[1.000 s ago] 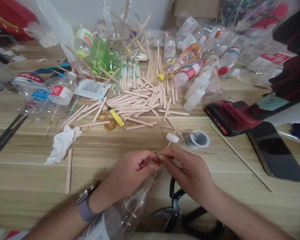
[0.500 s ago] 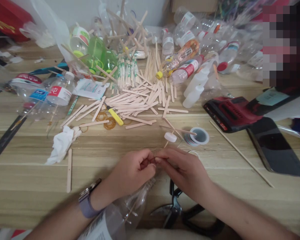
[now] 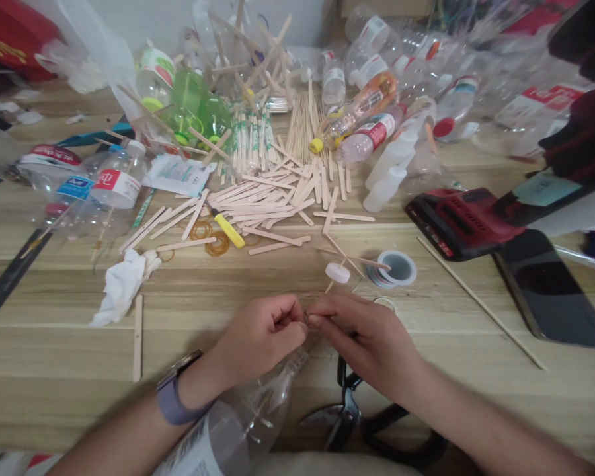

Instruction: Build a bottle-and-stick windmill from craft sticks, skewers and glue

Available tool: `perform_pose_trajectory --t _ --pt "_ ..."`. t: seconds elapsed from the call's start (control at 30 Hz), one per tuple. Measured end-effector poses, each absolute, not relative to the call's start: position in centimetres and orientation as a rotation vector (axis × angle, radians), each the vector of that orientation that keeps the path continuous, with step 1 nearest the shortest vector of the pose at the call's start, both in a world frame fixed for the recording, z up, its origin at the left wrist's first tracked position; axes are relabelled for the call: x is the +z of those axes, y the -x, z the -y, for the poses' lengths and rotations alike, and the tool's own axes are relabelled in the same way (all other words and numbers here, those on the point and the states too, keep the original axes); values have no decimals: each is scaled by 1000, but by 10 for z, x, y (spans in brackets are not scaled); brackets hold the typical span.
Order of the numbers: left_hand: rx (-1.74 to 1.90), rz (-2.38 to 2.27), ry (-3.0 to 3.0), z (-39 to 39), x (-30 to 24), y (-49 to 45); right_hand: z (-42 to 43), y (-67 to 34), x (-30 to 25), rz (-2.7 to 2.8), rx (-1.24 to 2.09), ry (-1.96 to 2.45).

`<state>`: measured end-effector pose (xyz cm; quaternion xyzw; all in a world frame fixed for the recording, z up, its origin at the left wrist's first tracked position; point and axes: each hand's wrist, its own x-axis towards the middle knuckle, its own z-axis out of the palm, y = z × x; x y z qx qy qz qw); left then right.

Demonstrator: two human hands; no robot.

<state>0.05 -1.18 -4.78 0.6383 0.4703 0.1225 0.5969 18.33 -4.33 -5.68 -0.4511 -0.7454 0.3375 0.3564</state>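
Observation:
My left hand (image 3: pixel 262 337) and my right hand (image 3: pixel 369 330) meet fingertip to fingertip above the table's near part. Both are closed in a pinch, and whatever lies between the fingertips is too small to make out. Under my left wrist, a clear plastic bottle (image 3: pixel 205 443) with a white label lies tilted, its neck toward my hands and thin sticks within its outline. Black-handled scissors (image 3: pixel 347 400) lie below my right hand, partly covered by the forearm. Just beyond my fingers, a white bottle cap (image 3: pixel 337 272) sits on a thin stick among crossed wooden sticks.
A small round tub (image 3: pixel 400 268) stands beyond my right hand. Farther right are a red-black power tool (image 3: pixel 461 221), a phone (image 3: pixel 550 284) and a skewer (image 3: pixel 480 304). Popsicle sticks (image 3: pixel 268 198), a yellow-handled tool (image 3: pixel 229 229) and crumpled tissue (image 3: pixel 121 284) lie ahead; many bottles (image 3: pixel 371 135) line the back.
My hands stay pinched together in nearly the same place, with only a slight shift of the fingertips. The view has moved a little.

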Motion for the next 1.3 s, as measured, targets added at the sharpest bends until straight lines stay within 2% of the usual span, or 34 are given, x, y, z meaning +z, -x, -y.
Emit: perform_pose_trajectory --t 0.53,0.87,1.07,1.3 --pt "336 -1072 -1154 9 -54 2 42 -189 -53 2058 823 987" --pt "396 -1220 -1681 13 -48 5 45 -189 -58 2079 834 1052" --pt "431 -1169 -1930 17 -46 6 44 -186 -60 1946 760 1240" --pt "480 -1082 -2038 18 -43 5 42 -184 -62 1915 784 1165"
